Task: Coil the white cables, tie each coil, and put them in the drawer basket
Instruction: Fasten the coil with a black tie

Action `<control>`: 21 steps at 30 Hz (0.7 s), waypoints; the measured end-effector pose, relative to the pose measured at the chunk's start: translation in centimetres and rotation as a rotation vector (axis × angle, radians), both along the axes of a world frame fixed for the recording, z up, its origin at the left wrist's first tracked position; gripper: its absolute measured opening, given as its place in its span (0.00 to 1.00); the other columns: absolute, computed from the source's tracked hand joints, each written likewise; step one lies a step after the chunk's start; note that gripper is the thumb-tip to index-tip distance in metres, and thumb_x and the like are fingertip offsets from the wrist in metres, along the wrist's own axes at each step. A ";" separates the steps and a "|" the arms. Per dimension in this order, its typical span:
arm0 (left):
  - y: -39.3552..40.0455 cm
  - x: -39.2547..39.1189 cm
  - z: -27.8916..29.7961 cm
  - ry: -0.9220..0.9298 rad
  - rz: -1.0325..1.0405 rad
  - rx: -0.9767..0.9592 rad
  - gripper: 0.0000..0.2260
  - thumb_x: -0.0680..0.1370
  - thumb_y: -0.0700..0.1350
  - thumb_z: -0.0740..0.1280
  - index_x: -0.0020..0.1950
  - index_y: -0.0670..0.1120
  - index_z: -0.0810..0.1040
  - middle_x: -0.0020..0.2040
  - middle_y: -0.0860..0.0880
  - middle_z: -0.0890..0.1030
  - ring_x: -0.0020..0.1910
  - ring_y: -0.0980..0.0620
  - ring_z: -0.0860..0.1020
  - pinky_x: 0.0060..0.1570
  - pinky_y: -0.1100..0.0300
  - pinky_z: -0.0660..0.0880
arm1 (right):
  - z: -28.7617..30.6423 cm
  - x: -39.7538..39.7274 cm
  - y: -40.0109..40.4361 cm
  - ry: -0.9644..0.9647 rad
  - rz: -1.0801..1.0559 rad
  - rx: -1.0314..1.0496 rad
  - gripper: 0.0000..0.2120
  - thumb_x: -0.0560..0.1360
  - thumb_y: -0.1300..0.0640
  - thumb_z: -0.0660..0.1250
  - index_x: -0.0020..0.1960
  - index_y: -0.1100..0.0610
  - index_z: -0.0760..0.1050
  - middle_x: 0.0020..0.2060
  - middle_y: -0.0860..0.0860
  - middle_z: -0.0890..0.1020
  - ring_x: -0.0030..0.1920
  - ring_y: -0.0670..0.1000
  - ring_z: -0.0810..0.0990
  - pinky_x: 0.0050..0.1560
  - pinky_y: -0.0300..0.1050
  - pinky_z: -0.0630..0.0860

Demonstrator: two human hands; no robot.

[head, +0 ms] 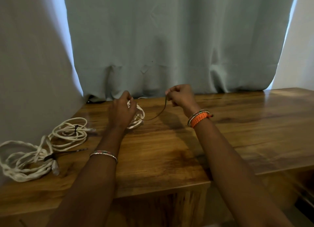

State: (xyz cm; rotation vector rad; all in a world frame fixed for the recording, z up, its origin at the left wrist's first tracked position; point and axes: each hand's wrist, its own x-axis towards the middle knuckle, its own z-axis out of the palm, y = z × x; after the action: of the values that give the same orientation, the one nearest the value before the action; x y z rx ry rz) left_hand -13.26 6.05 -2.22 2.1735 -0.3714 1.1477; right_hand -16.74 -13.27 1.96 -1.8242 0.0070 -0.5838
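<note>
A home room: wooden table against a curtained window.

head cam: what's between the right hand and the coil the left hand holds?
In the head view, only a thin dark tie spans from the right hand to the white coil gripped by the left hand; bare wooden table beneath.

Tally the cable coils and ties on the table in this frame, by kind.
White cable coils: 3, two lying tied at the left, one held by the left hand
Dark ties: 3, one on each lying coil, one pulled by the right hand
Total: 6
</note>
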 end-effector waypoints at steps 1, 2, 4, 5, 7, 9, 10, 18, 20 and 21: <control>-0.3 -0.1 0.0 0.005 -0.035 0.018 0.08 0.75 0.46 0.63 0.43 0.41 0.74 0.36 0.39 0.79 0.37 0.39 0.77 0.34 0.53 0.69 | 0.4 -0.3 0.4 0.011 0.109 0.157 0.02 0.74 0.65 0.68 0.43 0.63 0.79 0.33 0.54 0.79 0.31 0.47 0.76 0.32 0.39 0.76; -0.5 -0.2 0.0 0.011 -0.063 0.036 0.07 0.74 0.46 0.64 0.43 0.42 0.75 0.35 0.40 0.80 0.36 0.40 0.77 0.34 0.54 0.69 | 0.9 -0.7 0.7 0.016 0.255 0.343 0.02 0.74 0.67 0.67 0.44 0.63 0.78 0.34 0.55 0.79 0.32 0.47 0.77 0.33 0.38 0.78; -1.0 -0.5 0.1 0.032 -0.110 0.049 0.06 0.74 0.45 0.65 0.41 0.44 0.75 0.33 0.41 0.80 0.33 0.42 0.77 0.33 0.57 0.67 | 1.6 -1.0 0.8 -0.029 0.471 0.593 0.04 0.75 0.69 0.65 0.47 0.64 0.77 0.37 0.56 0.81 0.36 0.48 0.81 0.39 0.38 0.81; -1.2 -0.6 0.2 0.045 -0.128 0.041 0.05 0.74 0.45 0.65 0.40 0.45 0.74 0.31 0.43 0.79 0.30 0.45 0.76 0.32 0.58 0.66 | 1.8 -1.0 0.7 -0.074 0.501 0.626 0.05 0.74 0.70 0.65 0.48 0.65 0.77 0.39 0.57 0.81 0.38 0.49 0.82 0.42 0.38 0.81; -1.6 -0.9 0.4 0.074 -0.162 0.012 0.05 0.74 0.43 0.65 0.39 0.46 0.72 0.28 0.46 0.75 0.25 0.51 0.71 0.30 0.59 0.62 | 1.8 -1.0 0.6 -0.179 0.433 0.557 0.04 0.74 0.68 0.67 0.48 0.63 0.78 0.39 0.55 0.82 0.39 0.49 0.83 0.42 0.38 0.81; -2.0 -1.0 0.7 0.111 -0.234 -0.051 0.06 0.74 0.41 0.65 0.37 0.46 0.71 0.28 0.48 0.73 0.25 0.55 0.69 0.29 0.59 0.62 | 1.7 -1.0 0.5 -0.237 0.306 0.406 0.02 0.74 0.63 0.69 0.46 0.58 0.79 0.38 0.51 0.82 0.38 0.47 0.82 0.39 0.38 0.78; -2.3 -1.1 1.0 0.149 -0.295 -0.116 0.07 0.74 0.39 0.65 0.37 0.46 0.70 0.29 0.48 0.73 0.26 0.54 0.70 0.29 0.59 0.65 | 1.7 -0.9 0.5 -0.247 0.279 0.359 0.01 0.74 0.61 0.69 0.45 0.56 0.79 0.38 0.49 0.82 0.39 0.45 0.81 0.38 0.38 0.77; -5.5 -4.1 2.6 0.550 -0.893 -0.439 0.13 0.78 0.31 0.57 0.35 0.41 0.67 0.27 0.45 0.67 0.15 0.60 0.62 0.17 0.71 0.59 | 3.9 1.3 -1.2 -0.265 0.568 1.112 0.05 0.75 0.71 0.63 0.42 0.66 0.75 0.31 0.57 0.83 0.34 0.52 0.84 0.38 0.40 0.82; -5.9 -4.1 2.8 0.549 -0.948 -0.525 0.13 0.79 0.33 0.56 0.35 0.41 0.67 0.23 0.48 0.68 0.15 0.60 0.62 0.17 0.71 0.59 | 2.8 2.4 -1.4 -0.249 0.463 1.143 0.04 0.74 0.72 0.64 0.41 0.67 0.75 0.30 0.57 0.82 0.34 0.53 0.84 0.37 0.41 0.82; -5.9 -4.1 3.0 0.546 -0.955 -0.580 0.12 0.79 0.34 0.56 0.36 0.42 0.67 0.21 0.51 0.68 0.15 0.60 0.62 0.17 0.71 0.59 | 1.9 3.1 -1.3 -0.206 0.407 1.138 0.03 0.73 0.73 0.65 0.42 0.67 0.75 0.31 0.58 0.82 0.35 0.53 0.84 0.36 0.41 0.82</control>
State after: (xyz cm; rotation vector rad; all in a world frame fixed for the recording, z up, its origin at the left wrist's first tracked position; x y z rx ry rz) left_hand -17.34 0.13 0.74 1.4021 -0.6279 0.0838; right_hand -13.61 -14.55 3.83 -0.6267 -0.1403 -0.3429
